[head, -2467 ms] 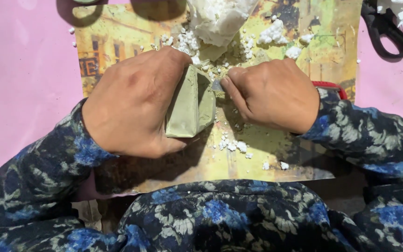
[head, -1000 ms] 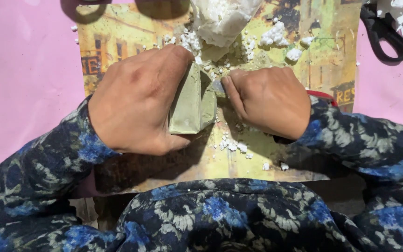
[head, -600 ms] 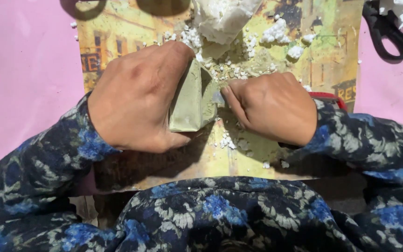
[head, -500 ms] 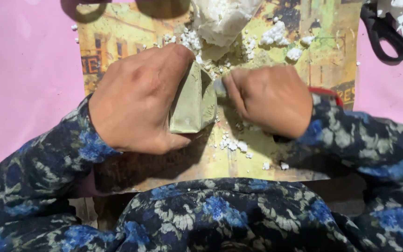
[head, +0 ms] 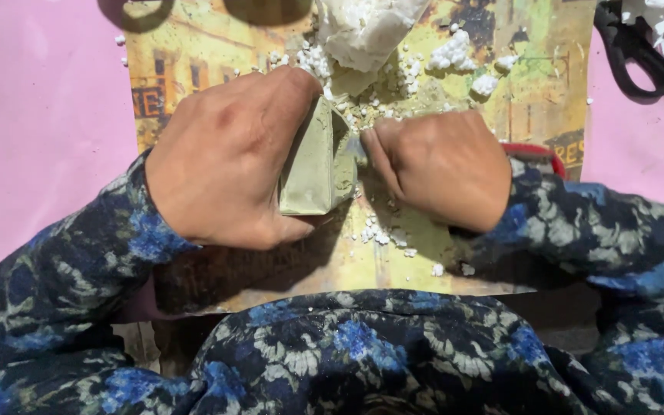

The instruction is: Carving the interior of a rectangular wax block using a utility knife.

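Little has shifted since a moment ago: the left hand (head: 228, 157) still has its grip closed around the olive-green block (head: 313, 165), standing on the printed sheet (head: 194, 54). Beside it the right hand (head: 443, 165) stays fisted on a small tool (mostly hidden) against the block, with white crumbs (head: 382, 234) near and black scissors (head: 635, 50) far right on the pink desk (head: 32, 115).

A yellow-green printed picture sheet (head: 547, 92) lies on the pink surface (head: 40, 115).

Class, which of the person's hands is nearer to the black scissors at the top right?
Right. The right hand lies just left of and below the black scissors; the left hand is farther left, gripping the green block.
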